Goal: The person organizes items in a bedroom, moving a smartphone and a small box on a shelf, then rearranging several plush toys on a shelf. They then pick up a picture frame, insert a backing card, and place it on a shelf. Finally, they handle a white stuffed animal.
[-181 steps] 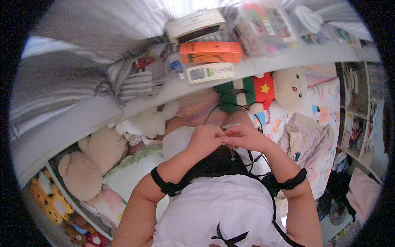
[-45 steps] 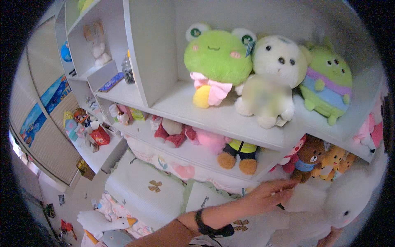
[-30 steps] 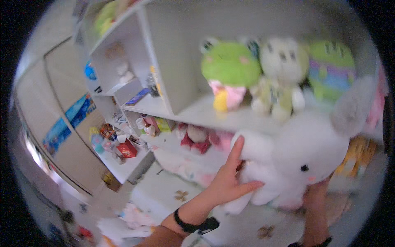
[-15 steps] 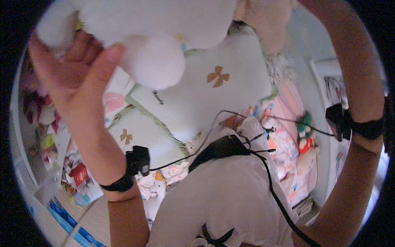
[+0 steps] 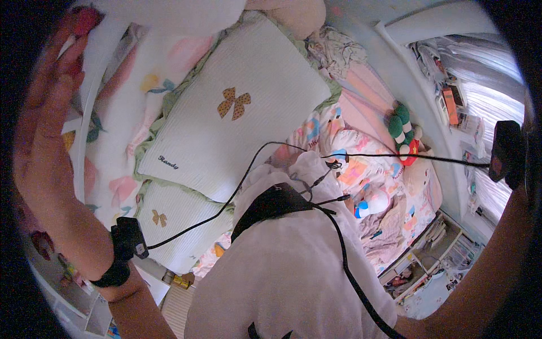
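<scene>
My left hand (image 5: 53, 107) is raised at the far left, fingers stretched upward and apart, with nothing seen in its grip. Close to its fingertips shows a small red thing (image 5: 87, 20) too blurred to name. A large white plush toy (image 5: 175, 17) is cut off by the top edge, and a beige plush toy (image 5: 299, 16) sits beside it. Below them lies a big white quilted pillow (image 5: 226, 113) with green ruffles and a brown spotted bow. A smaller matching pillow (image 5: 169, 226) is partly under it. My right forearm rises at the right edge; its hand is out of view.
Black cables (image 5: 361, 282) run from a black waist belt (image 5: 271, 209) to both wrist devices. A green and red plush doll (image 5: 403, 133) lies against the wall side. Shelves (image 5: 426, 254) hold books at lower right, near a bright curtained window (image 5: 485, 96). Patterned bedding (image 5: 367, 152) spreads around.
My left hand has moved left, off the white plush toy, which now sits higher in view. My right arm has moved outward, and the whole view has shifted, showing more pillow, shelves and window.
</scene>
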Demonstrator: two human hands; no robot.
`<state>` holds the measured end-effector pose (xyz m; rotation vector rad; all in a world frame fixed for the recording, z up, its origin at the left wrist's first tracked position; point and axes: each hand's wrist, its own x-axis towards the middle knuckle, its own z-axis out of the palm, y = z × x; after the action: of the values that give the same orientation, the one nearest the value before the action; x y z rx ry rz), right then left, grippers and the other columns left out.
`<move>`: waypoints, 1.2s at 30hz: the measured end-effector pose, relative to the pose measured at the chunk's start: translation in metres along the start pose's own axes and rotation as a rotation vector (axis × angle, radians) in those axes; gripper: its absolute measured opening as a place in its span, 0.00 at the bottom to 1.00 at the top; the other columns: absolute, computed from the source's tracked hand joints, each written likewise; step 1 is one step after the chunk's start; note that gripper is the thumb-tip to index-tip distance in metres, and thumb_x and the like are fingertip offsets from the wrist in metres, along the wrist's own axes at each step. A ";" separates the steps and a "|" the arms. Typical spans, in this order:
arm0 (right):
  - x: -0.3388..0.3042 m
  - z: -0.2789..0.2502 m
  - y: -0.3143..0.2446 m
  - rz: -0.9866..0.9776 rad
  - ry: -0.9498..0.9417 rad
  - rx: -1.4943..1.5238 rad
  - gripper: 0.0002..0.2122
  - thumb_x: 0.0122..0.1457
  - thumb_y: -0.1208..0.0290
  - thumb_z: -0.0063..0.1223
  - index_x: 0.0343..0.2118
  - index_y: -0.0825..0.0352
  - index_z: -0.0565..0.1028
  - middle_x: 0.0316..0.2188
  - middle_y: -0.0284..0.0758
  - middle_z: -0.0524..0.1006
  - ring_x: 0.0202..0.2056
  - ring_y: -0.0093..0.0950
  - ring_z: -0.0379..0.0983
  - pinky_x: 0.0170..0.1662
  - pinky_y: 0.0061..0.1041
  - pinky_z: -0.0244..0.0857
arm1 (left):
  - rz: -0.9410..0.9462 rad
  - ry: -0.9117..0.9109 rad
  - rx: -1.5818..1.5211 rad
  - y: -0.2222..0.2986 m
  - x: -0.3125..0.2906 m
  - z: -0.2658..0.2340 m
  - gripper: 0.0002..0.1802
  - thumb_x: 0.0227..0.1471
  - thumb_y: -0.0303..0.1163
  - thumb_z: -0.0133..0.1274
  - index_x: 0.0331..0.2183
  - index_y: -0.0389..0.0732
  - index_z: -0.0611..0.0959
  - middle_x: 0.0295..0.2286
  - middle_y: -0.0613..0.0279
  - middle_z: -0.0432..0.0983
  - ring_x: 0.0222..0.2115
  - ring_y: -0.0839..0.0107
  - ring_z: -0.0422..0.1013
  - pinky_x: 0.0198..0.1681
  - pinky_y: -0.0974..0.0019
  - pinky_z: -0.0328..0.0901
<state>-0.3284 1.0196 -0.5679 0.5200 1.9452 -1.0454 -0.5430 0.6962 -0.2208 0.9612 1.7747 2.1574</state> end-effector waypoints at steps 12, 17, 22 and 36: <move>-0.048 -0.212 -0.250 -0.992 0.175 0.279 0.16 0.45 0.77 0.46 0.39 0.73 0.64 0.36 0.42 0.68 0.36 0.30 0.66 0.41 0.26 0.62 | -0.277 0.165 0.778 -0.063 0.000 0.043 0.37 0.44 0.27 0.47 0.51 0.35 0.46 0.42 0.44 0.62 0.44 0.64 0.61 0.45 0.67 0.56; -0.058 -0.220 -0.302 -1.160 0.157 0.271 0.14 0.45 0.79 0.46 0.38 0.74 0.65 0.35 0.42 0.69 0.34 0.29 0.68 0.40 0.24 0.63 | -0.639 0.187 0.712 -0.089 -0.058 0.033 0.38 0.41 0.26 0.50 0.52 0.41 0.50 0.44 0.53 0.61 0.42 0.67 0.61 0.42 0.70 0.58; -0.076 -0.190 -0.279 -0.919 0.129 0.472 0.13 0.47 0.80 0.44 0.38 0.73 0.66 0.34 0.38 0.70 0.34 0.27 0.67 0.40 0.22 0.61 | -0.770 0.203 0.619 -0.115 -0.070 0.034 0.45 0.33 0.27 0.57 0.52 0.46 0.51 0.48 0.55 0.55 0.46 0.64 0.56 0.45 0.63 0.54; -0.010 -0.128 -0.180 -0.560 -0.019 0.330 0.20 0.53 0.55 0.34 0.39 0.66 0.68 0.38 0.34 0.70 0.41 0.25 0.64 0.44 0.23 0.55 | -0.678 0.826 -0.561 -0.208 -0.119 0.027 0.30 0.35 0.35 0.45 0.45 0.37 0.63 0.40 0.53 0.65 0.39 0.58 0.64 0.41 0.57 0.61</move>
<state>-0.5070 1.0238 -0.4368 0.1288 1.9555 -1.7346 -0.4880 0.7111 -0.4544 -0.6588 1.2570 2.4327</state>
